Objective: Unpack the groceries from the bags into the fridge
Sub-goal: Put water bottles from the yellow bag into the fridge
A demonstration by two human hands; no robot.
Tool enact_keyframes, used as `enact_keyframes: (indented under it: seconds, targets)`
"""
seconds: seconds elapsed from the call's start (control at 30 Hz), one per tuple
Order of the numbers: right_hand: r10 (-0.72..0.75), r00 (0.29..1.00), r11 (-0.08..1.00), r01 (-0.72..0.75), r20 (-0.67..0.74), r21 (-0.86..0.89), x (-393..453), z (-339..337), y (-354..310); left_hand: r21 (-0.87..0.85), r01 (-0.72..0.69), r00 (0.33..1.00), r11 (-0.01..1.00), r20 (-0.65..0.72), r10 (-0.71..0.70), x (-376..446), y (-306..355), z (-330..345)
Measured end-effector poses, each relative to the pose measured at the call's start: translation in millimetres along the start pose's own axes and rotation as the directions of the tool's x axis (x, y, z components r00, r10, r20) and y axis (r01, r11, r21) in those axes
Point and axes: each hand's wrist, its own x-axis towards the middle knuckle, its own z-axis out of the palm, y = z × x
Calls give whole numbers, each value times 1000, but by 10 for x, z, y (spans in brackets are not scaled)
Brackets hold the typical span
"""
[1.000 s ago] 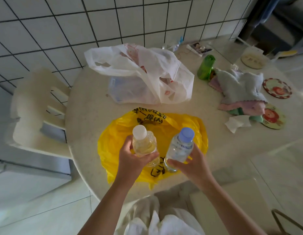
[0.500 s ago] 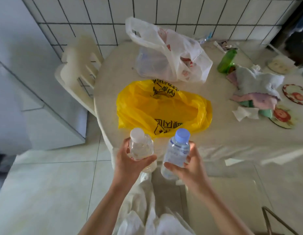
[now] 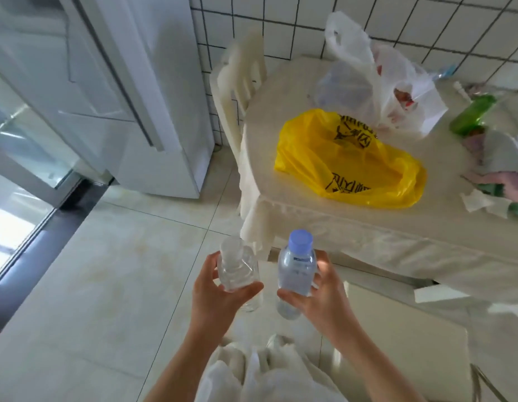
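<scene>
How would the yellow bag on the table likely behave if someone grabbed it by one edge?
The yellow bag lies crumpled and flat on the table, so it would probably lift limp and very light. Its thin, glossy film looks slippery and may slide rather than stay put.

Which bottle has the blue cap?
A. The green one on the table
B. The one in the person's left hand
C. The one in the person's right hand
C: the blue-capped bottle is held in the right hand, while the left hand grips the clear-capped bottle.

Home kitchen: fridge (image 3: 153, 91), tiled wall (image 3: 295, 27), dining table (image 3: 368, 227).
</scene>
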Motion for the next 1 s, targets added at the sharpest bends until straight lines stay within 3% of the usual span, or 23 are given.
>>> enact_keyframes:
  seconds: [0.23, 0.6, 1.0]
  targets:
    - [-86, 985, 991, 100, 150, -87, -112, 1071, -389, -57, 18, 984, 998, -174, -28, -200, -284, -1111]
    - [-172, 925, 981, 193, 339, -30, -285, 3160, -1079, -61, 82, 907, 995, -409, -99, -256, -807, -3179]
    - [-171, 862, 981, 194, 477, 1, 327, 4366, -1842, -144, 102, 801, 984, -575, -167, 459, -984, -4255]
